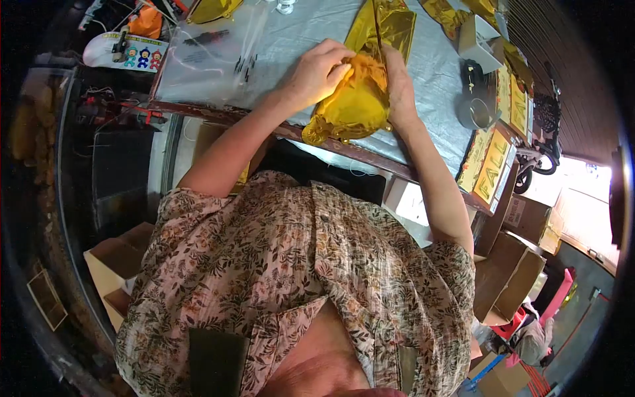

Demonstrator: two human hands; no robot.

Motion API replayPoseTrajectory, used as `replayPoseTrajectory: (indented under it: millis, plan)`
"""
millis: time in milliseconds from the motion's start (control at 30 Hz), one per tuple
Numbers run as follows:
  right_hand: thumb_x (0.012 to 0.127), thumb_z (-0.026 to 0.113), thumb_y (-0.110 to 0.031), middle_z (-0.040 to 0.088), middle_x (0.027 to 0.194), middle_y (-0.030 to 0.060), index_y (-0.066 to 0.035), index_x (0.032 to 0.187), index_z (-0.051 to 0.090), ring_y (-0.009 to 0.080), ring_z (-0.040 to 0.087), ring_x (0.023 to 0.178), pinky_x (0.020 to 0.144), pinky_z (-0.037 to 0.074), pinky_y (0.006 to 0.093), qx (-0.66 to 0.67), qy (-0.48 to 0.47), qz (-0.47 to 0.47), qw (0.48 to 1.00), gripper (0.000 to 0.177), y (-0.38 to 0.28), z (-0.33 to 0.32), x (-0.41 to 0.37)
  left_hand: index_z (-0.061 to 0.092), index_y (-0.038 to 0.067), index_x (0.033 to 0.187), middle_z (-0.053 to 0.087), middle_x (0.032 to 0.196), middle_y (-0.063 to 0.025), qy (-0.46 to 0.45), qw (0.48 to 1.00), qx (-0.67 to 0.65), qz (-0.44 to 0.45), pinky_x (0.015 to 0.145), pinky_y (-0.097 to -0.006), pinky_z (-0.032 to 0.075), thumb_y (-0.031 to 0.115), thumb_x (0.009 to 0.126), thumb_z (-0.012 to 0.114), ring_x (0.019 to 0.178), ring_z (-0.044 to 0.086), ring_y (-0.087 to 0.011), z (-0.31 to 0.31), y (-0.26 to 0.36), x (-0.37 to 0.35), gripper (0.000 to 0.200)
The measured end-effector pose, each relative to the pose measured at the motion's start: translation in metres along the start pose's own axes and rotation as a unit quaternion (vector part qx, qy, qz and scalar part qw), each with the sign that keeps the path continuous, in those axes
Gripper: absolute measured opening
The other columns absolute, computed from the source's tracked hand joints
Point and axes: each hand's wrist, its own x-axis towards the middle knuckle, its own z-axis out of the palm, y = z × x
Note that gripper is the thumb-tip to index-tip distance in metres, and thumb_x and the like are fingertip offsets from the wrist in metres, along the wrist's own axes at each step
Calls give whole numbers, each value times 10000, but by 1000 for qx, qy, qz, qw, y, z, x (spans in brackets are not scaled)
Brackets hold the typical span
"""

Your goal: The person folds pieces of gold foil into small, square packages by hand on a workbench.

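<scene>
A shiny gold foil balloon (354,109), flat and crumpled, lies over the front edge of the table. My left hand (322,73) is closed on its upper left part, with the fingers curled and the thumb pressed to the foil. Along the right side of the foil, my right hand (400,89) grips it, its fingers partly hidden behind the material. Between my hands the foil is bunched and looks orange. More gold foil (397,26) stretches out flat just beyond my fingers.
Clear plastic bags (208,63) lie at the table's left. To the right are a tape roll (477,114), a white box (479,43) and packs marked FALL (493,169). Cardboard boxes (506,278) stand on the floor at right, another box (122,261) at left.
</scene>
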Motion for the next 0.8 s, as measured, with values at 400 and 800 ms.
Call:
replayPoseTrajectory:
  millis: [400, 800]
  plan:
    - [1019, 635, -39, 701, 1092, 75, 8, 1229, 624, 127, 661, 976, 858, 540, 283, 160, 74, 237, 955, 215, 8, -7, 3, 677, -29, 1157, 640, 1133, -166, -66, 997, 45, 26, 864, -401, 554, 85, 958, 690, 1008, 672, -349, -1, 2, 11, 230]
    - [948, 736, -19, 726, 1081, 78, 4, 1273, 630, 139, 706, 993, 895, 573, 287, 55, 36, 251, 966, 342, 1, -6, 2, 643, 170, 1402, 597, 1488, 39, -146, 959, 191, 149, 1076, -449, 371, 310, 1031, 597, 1326, 537, -205, 25, -74, 122, 399]
